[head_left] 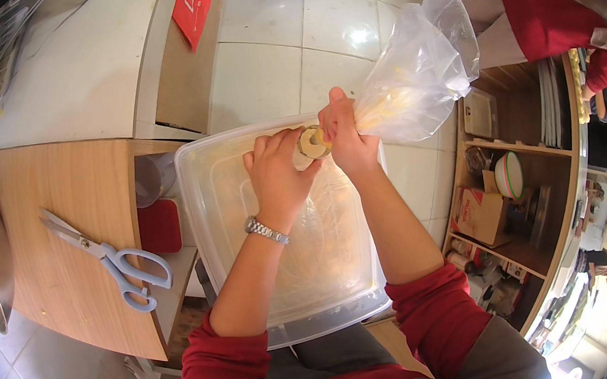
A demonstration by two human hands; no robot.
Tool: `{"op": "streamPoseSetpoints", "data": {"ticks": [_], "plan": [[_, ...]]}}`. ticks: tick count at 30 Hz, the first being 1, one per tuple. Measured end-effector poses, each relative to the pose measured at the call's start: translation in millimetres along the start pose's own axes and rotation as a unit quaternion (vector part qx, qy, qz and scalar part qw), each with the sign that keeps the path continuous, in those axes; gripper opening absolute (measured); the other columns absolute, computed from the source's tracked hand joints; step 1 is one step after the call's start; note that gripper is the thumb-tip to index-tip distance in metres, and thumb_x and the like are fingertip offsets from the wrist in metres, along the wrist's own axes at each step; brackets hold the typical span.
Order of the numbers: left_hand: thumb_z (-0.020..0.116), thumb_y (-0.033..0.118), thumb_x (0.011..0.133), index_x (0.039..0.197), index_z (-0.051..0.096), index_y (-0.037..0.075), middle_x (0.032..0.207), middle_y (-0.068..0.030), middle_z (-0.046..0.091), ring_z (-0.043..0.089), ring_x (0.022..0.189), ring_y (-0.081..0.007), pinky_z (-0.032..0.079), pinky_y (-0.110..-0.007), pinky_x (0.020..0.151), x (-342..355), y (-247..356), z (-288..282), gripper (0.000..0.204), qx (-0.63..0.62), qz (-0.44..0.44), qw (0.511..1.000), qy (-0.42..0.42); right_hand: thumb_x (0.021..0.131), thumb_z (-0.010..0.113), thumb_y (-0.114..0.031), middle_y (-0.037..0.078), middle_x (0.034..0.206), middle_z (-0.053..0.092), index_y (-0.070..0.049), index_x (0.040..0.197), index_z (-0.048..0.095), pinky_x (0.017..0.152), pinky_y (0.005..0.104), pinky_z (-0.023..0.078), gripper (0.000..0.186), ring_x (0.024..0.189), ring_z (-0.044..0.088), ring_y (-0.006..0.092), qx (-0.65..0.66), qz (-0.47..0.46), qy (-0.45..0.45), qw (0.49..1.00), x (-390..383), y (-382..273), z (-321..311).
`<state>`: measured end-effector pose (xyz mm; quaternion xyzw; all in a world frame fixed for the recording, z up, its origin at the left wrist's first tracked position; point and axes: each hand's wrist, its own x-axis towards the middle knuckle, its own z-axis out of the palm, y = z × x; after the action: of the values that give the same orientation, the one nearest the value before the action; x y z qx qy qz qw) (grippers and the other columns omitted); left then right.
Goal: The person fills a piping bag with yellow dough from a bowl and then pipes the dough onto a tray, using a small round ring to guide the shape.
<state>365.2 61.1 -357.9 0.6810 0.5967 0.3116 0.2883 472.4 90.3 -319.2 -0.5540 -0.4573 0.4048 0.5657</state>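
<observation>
Red sleeves (434, 303) up close, and past them the left grip (273, 170) is curled round a small cup (313, 142) above the tub (316, 329). The right grip (347, 140) is clenched on the neck of a bag (411, 67), just beside the cup's rim. Looks like filling the cup from the bag; next squeeze probably calls for holding it steady. Writing-wise: white lettering on the red packet (195, 13), tiny red print on the box (480, 216).

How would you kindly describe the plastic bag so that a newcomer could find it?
Start at the big translucent tub. Over its far edge, the right hand grips the bag: clear, crumpled and streaked yellow, unlike the small round object in the left hand.
</observation>
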Motion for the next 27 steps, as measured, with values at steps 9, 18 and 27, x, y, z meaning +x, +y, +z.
{"op": "streamPoseSetpoints", "data": {"ticks": [9,18,27], "plan": [[0.078,0.021,0.058,0.101,0.063,0.013,0.100,0.0017,0.062,0.050,0.093,-0.0162,0.030,-0.032,0.076,1,-2,0,0.046,0.000,0.008,1.000,0.002,0.093,0.033,-0.006,0.001,0.050,0.031,-0.007,0.053,0.030,0.050,0.0256,0.032,0.040,0.053,0.033,0.0123,-0.034,0.014,0.019,0.999,2,2,4],[0.078,0.020,0.058,0.101,0.062,0.014,0.100,0.0019,0.062,0.050,0.094,-0.0164,0.030,-0.032,0.076,1,-2,-2,0.047,-0.007,0.004,1.000,-0.008,0.093,0.034,-0.007,0.000,0.052,0.031,-0.007,0.055,0.030,0.047,0.0250,0.029,0.039,0.053,0.031,0.0105,-0.026,0.011,0.027,0.999,2,5,3],[0.078,0.020,0.058,0.102,0.062,0.014,0.100,0.0021,0.062,0.050,0.093,-0.0163,0.030,-0.032,0.077,1,-2,-2,0.047,-0.005,0.006,1.000,-0.008,0.093,0.034,-0.005,-0.001,0.053,0.032,-0.006,0.056,0.031,0.046,0.0252,0.028,0.037,0.055,0.028,0.0098,-0.065,-0.072,0.003,0.995,5,13,-2]]}}
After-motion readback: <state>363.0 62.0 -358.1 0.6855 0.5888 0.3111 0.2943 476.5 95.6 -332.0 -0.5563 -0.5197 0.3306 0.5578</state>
